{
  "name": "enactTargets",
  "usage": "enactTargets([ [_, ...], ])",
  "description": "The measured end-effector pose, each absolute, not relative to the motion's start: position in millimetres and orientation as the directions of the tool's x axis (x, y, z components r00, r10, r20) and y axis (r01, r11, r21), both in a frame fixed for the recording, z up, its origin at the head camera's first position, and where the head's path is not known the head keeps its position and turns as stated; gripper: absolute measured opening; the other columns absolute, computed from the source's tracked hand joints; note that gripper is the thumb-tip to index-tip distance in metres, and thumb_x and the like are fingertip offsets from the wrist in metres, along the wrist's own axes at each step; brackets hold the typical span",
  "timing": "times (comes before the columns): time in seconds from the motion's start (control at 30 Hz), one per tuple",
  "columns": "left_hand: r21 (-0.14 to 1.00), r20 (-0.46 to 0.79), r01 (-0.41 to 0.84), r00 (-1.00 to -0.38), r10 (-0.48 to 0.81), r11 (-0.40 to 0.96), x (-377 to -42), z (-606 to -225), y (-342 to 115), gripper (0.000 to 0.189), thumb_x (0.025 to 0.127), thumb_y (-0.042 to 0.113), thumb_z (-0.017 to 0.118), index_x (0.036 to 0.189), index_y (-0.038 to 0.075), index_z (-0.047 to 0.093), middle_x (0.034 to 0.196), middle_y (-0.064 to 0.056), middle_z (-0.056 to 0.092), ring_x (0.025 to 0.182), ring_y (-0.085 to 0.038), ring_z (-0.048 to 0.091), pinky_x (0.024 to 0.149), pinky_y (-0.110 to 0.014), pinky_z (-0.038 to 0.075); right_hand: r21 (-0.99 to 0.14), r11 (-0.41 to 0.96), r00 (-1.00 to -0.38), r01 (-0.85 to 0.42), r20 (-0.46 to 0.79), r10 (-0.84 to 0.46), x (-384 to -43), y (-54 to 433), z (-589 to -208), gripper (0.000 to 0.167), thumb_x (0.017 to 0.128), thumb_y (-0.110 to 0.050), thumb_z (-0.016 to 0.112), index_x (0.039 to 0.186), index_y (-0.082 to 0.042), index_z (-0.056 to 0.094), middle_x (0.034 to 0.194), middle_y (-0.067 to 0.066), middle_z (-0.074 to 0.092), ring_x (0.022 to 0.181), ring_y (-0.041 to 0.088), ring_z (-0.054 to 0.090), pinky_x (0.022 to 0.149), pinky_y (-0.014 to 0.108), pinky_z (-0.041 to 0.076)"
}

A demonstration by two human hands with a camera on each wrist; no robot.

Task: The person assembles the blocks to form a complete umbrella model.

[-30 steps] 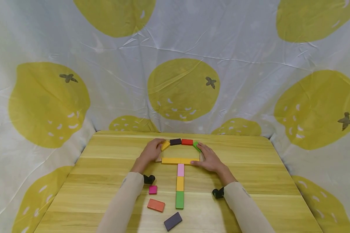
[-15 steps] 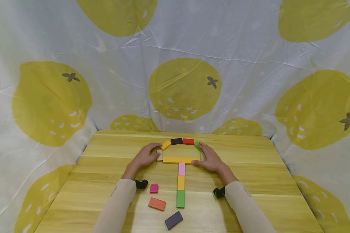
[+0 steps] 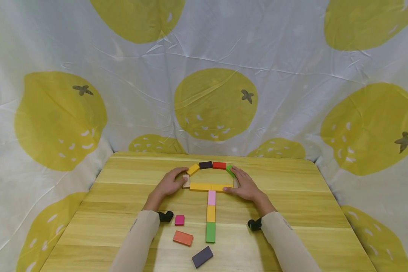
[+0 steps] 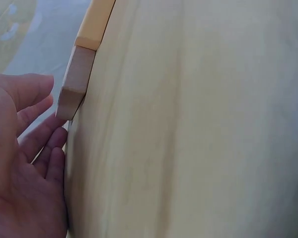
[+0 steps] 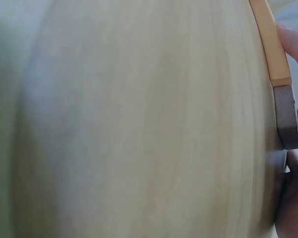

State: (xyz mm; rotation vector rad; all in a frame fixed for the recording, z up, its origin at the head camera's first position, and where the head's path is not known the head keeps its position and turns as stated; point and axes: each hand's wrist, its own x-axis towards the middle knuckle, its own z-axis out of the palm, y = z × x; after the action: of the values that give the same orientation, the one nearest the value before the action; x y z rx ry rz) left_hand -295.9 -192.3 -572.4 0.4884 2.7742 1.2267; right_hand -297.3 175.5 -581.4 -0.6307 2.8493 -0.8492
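Toy blocks form an umbrella-like outline in the head view. Its arch runs through a yellow block [image 3: 193, 169], a black block [image 3: 205, 165], a red block [image 3: 219, 165] and a green block [image 3: 229, 169]. My left hand [image 3: 169, 183] rests at the arch's left end, thumb over a plain wooden block [image 3: 186, 184] and fingers loosely spread beside it. On the other side my right hand [image 3: 246, 186] has its fingertips at the green block and its thumb on the yellow crossbar [image 3: 200, 187]. Its palm side partly hides a second plain block [image 5: 286, 119].
Below the crossbar runs a stem of a pink block [image 3: 212, 197], a yellow block [image 3: 211, 213] and a green one. Loose near the front lie a magenta square [image 3: 179, 220], an orange block [image 3: 183, 238] and a dark block [image 3: 202, 257]. A lemon-print cloth surrounds the table.
My left hand has drawn back from the arch's yellow block, down and left to the plain block, uncovering more of both. The right hand stays in place; the blocks look unmoved.
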Motion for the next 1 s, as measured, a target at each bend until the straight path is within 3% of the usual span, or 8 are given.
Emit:
enactTargets([
  [0.17, 0.741, 0.058, 0.232, -0.957, 0.284, 0.63, -293.3, -571.3, -192.0, 0.05, 0.107, 0.026, 0.056, 0.155, 0.016, 0.047, 0.158, -0.013, 0.048, 0.15, -0.037, 0.04, 0.124, -0.056, 0.031, -0.574, 0.738, -0.91, -0.355, 0.031, -0.414, -297.8, 176.2, -582.8, 0.103, 0.091, -0.062, 0.066, 0.166, -0.011, 0.019, 0.174, 0.013, 0.014, 0.157, 0.045, 0.018, 0.122, 0.071, 0.021],
  [0.4, 0.749, 0.07, 0.234, -0.958, 0.278, 0.62, -289.6, -571.8, -192.4, 0.051, 0.108, 0.027, 0.055, 0.156, 0.015, 0.046, 0.16, -0.013, 0.046, 0.151, -0.037, 0.038, 0.125, -0.056, 0.029, -0.62, 0.721, -0.917, -0.309, -0.006, -0.398, -299.3, 181.4, -583.7, 0.104, 0.091, -0.066, 0.066, 0.168, -0.02, 0.012, 0.175, 0.002, 0.006, 0.16, 0.037, 0.015, 0.125, 0.066, 0.02],
  [0.67, 0.736, 0.066, 0.23, -0.96, 0.271, 0.637, -287.0, -574.5, -194.1, 0.057, 0.102, 0.027, 0.064, 0.156, 0.019, 0.047, 0.159, -0.011, 0.047, 0.15, -0.037, 0.039, 0.124, -0.057, 0.031, -0.673, 0.675, -0.911, -0.302, -0.007, -0.413, -299.8, 187.4, -581.6, 0.102, 0.091, -0.057, 0.072, 0.167, -0.014, 0.018, 0.174, 0.009, 0.014, 0.158, 0.037, 0.02, 0.126, 0.062, 0.022],
  [1.0, 0.704, 0.101, 0.27, -0.954, 0.284, 0.657, -284.7, -576.1, -191.9, 0.056, 0.1, 0.024, 0.067, 0.152, 0.014, 0.051, 0.155, -0.015, 0.052, 0.147, -0.039, 0.043, 0.122, -0.057, 0.034, -0.646, 0.682, -0.895, -0.342, 0.004, -0.446, -299.0, 190.2, -584.2, 0.097, 0.093, -0.053, 0.071, 0.165, -0.009, 0.023, 0.173, 0.01, 0.017, 0.157, 0.039, 0.021, 0.124, 0.063, 0.025],
])
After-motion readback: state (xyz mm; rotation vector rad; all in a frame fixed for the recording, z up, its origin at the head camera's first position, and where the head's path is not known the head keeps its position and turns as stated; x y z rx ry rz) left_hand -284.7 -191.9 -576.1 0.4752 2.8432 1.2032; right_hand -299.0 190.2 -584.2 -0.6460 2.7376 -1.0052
